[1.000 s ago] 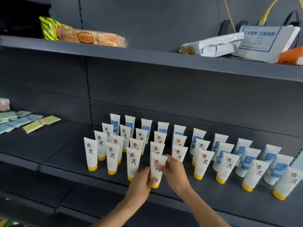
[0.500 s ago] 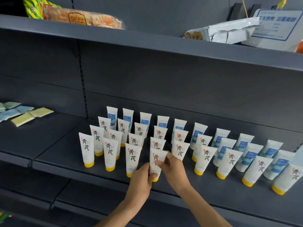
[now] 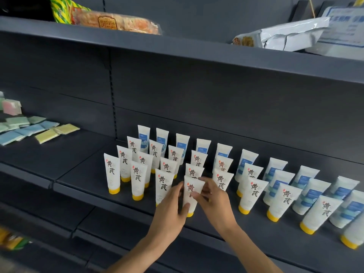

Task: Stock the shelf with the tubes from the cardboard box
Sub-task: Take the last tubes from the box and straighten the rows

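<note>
- While both bare arms reach up from the bottom of the view, the left hand [image 3: 169, 208] and the right hand [image 3: 213, 198] meet at one white tube [image 3: 191, 191] with a yellow cap.
- The left hand's thumb presses low on the tube's front, and its fingers curl around the left side.
- The right hand pinches the tube's top right edge, with fingertips [image 3: 197, 194] on the front.
- So both hands are closed on this tube.
- It stands cap down on the dark grey shelf [image 3: 82, 180], near the front edge, between the two hands.
- More tubes [image 3: 137, 177] like it stand in rows to the left, right and behind.
- Tubes with blue labels [image 3: 307, 191] fill the back and the right side.
- Small coloured packets [image 3: 47, 133] lie far to the left.
</note>
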